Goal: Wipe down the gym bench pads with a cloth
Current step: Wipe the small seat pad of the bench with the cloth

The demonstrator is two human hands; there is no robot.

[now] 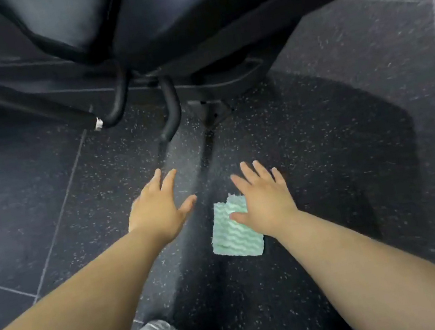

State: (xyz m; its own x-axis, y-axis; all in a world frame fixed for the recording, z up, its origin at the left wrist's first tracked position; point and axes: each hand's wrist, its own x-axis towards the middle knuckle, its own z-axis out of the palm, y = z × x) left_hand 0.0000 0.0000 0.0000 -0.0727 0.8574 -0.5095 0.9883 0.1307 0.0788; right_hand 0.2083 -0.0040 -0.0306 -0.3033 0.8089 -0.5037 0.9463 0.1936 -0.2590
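A dark speckled rubber floor (319,123) with pale seams spreads beneath and around the hands. Beyond the fingertips, black curved metal tubes (171,106) come down to it. Near the left elbow sits a grey shoe tip (152,328).

dark gym floor, dim light

black speckled rubber floor tiles (347,118) with pale seam lines; black metal frame tubes (171,106) stand on them at the top, casting broad shadows.
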